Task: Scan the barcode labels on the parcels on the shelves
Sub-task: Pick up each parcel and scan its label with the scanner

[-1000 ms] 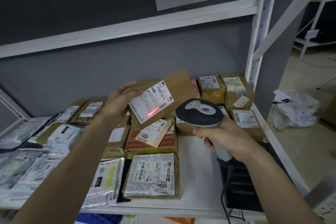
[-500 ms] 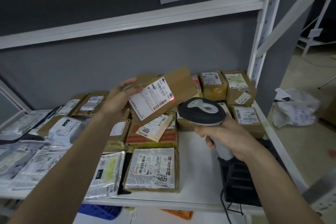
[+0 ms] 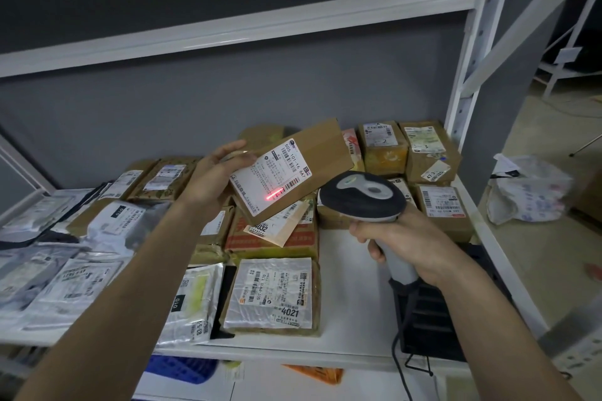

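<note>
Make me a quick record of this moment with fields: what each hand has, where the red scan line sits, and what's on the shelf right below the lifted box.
left hand: left hand holds a brown cardboard box tilted above the shelf
right hand: right hand grips the barcode scanner
scan line: red line on the barcode of the box's white label
below box: parcel marked 4032; nearer the front edge, parcel marked 4021

Head camera looks down, close over shelf [image 3: 351,270].
</note>
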